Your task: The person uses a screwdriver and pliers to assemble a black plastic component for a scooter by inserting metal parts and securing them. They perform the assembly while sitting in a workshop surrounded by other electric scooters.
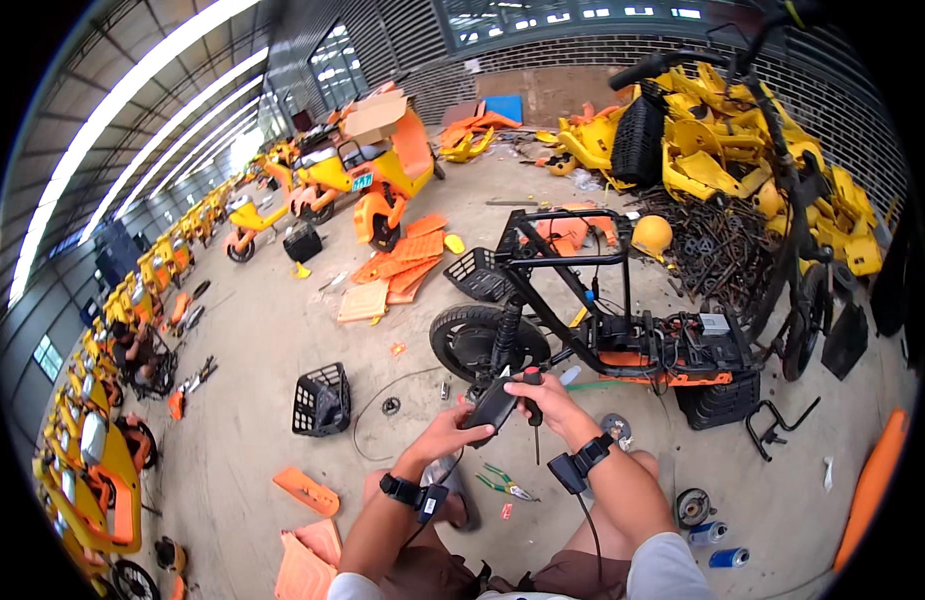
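My left hand [450, 434] grips a flat black plastic part [493, 408], thumb across its face. A screwdriver [532, 377] with a red and black handle is held in my right hand [556, 400], its shaft hanging downward. The fingertips of that hand are close to the black part's right edge; whether they touch it I cannot tell. Just beyond my hands stands a stripped scooter frame [568, 262], its rear wheel [490, 345] to the left and its wiring bare. Green-handled pliers [507, 484] lie on the floor between my legs.
A black basket [321, 399] stands to the left, near orange panels [310, 560]. Blue cans [729, 557] and a round metal part [694, 507] lie at right. Beyond the frame are metal scraps [708, 245] and yellow panels [708, 170]. Scooters [103, 470] line the left; a person [135, 345] sits there.
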Action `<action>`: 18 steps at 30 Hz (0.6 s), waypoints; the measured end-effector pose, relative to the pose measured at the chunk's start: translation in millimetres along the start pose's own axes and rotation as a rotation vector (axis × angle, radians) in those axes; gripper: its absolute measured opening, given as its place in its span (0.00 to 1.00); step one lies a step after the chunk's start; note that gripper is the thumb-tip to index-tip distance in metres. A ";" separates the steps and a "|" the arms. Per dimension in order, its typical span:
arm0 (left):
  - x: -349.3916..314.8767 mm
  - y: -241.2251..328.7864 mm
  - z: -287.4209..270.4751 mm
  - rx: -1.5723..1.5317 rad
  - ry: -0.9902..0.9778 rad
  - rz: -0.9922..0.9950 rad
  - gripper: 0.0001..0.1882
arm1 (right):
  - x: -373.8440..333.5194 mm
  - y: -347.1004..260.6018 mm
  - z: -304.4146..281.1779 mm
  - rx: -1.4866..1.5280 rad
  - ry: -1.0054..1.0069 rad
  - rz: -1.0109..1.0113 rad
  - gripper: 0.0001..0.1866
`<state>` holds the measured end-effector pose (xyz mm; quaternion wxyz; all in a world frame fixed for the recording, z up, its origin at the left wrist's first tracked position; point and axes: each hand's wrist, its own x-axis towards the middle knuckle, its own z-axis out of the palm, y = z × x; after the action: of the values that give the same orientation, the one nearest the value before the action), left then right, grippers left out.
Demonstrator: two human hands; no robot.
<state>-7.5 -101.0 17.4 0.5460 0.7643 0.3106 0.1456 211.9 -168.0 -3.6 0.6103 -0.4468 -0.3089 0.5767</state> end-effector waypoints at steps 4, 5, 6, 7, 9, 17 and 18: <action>-4.2 21.1 -5.4 0.157 0.115 0.038 0.24 | -1.1 6.6 -15.1 0.295 0.209 -0.071 0.10; -8.3 28.5 -9.3 0.193 0.109 -0.015 0.25 | -3.0 4.5 -16.6 0.382 0.232 -0.070 0.10; -4.0 12.4 -13.1 0.104 0.202 0.064 0.25 | -2.3 6.6 -18.4 0.377 0.186 -0.084 0.12; -7.7 7.1 -15.0 0.115 0.247 0.099 0.25 | -0.8 8.1 -16.9 0.374 0.140 -0.099 0.14; -11.4 2.4 -17.7 0.138 0.325 0.165 0.25 | -11.6 -0.1 -3.6 0.263 0.063 -0.109 0.18; -79.5 26.0 5.1 0.037 0.191 0.227 0.30 | -60.8 -22.5 33.9 0.203 0.163 -0.131 0.19; -89.7 20.0 16.6 -0.075 0.252 0.178 0.24 | -72.8 -21.8 47.4 0.222 0.164 -0.107 0.17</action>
<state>-60.5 -174.5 40.3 0.5160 0.7435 0.3017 0.2997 168.4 -228.9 45.6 0.7091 -0.4050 -0.2160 0.5354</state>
